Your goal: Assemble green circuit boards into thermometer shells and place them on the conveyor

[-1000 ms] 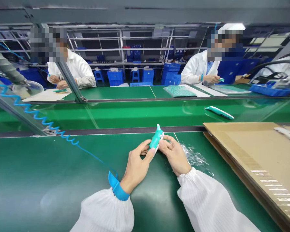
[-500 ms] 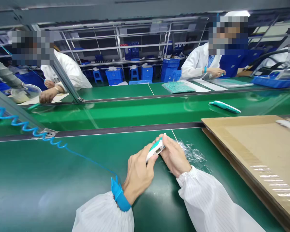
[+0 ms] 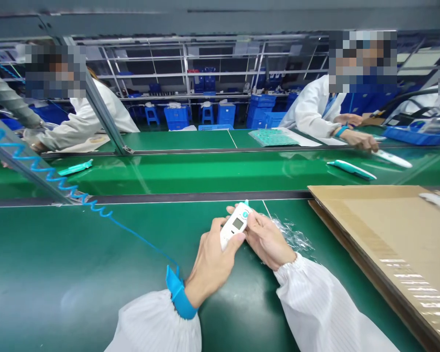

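Between my hands is a white ear thermometer (image 3: 233, 229) with a small grey display, a round teal button and a teal tip. Its display side faces up toward me. My left hand (image 3: 210, 261) is closed around the lower end, thumb along the edge. My right hand (image 3: 267, 239) grips the upper end, with its thumb beside the button; its other fingers are partly hidden behind. A blue wrist strap (image 3: 183, 296) with a coiled cord circles my left wrist. Crumpled clear plastic film (image 3: 293, 234) lies just beyond my right hand on the green worktop (image 3: 77, 274).
Large cardboard sheets (image 3: 381, 230) cover the right side. Across the green conveyor belt (image 3: 205, 173), one teal-and-white device (image 3: 352, 169) lies right and a teal piece (image 3: 75, 167) left. A co-worker's hand (image 3: 364, 140) holds a white device (image 3: 394, 158) there. A metal post (image 3: 102, 115) stands at left.
The thermometer has turned in my hands, from its side to its display face. The right co-worker's hand has reached out over the belt with a white device. A teal piece now shows at left.
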A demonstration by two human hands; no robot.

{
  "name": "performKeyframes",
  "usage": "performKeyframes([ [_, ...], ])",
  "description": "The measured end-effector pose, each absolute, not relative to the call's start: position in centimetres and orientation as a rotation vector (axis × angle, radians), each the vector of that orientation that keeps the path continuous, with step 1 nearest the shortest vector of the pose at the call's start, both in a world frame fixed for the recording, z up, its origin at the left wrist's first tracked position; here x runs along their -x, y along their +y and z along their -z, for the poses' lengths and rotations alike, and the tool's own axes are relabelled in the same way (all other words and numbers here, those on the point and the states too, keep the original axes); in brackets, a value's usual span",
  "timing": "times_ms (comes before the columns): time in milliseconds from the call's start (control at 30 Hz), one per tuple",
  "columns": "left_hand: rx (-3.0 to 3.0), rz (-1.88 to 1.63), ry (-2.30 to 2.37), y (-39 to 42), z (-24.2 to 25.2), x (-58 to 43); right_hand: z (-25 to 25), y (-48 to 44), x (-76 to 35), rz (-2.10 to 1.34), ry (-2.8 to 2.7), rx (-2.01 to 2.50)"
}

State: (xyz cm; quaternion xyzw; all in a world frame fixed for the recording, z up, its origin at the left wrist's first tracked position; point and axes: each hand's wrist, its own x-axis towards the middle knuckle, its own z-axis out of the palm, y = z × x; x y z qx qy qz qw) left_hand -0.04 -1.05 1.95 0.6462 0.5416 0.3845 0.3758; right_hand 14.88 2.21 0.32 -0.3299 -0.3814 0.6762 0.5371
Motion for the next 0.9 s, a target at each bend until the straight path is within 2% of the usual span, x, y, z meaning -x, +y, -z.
performKeyframes([
  [167,-1.724,-0.976,1.424,-1.0,-2.4,0.4,0.0,2.1,-14.8,-1.558,-0.943,0.774],
  [333,-1.204,-0.885,1.124,-0.2,-2.2,0.4,-0.4,2.0,-14.7,-1.545,-0.989,0.845],
  [433,-1.150,-1.086,1.054,0.5,-1.3,0.3,-0.8,1.6,-14.3,-1.644,-1.075,0.821],
  [500,-1.350,-1.217,1.171,0.8,-0.4,0.4,-0.7,1.3,-14.1,-1.707,-1.145,0.846],
  [600,-1.571,-1.223,1.460,0.9,0.5,0.5,-0.4,1.1,-14.4,-1.756,-1.207,0.994],
  [767,-1.483,-1.377,1.640,0.8,0.9,0.4,-1.8,2.7,-16.5,-1.776,-1.174,1.229],
  [900,-1.370,-1.389,1.632,0.7,0.7,0.2,-4.5,8.0,-16.5,-1.757,-1.073,1.284],
])
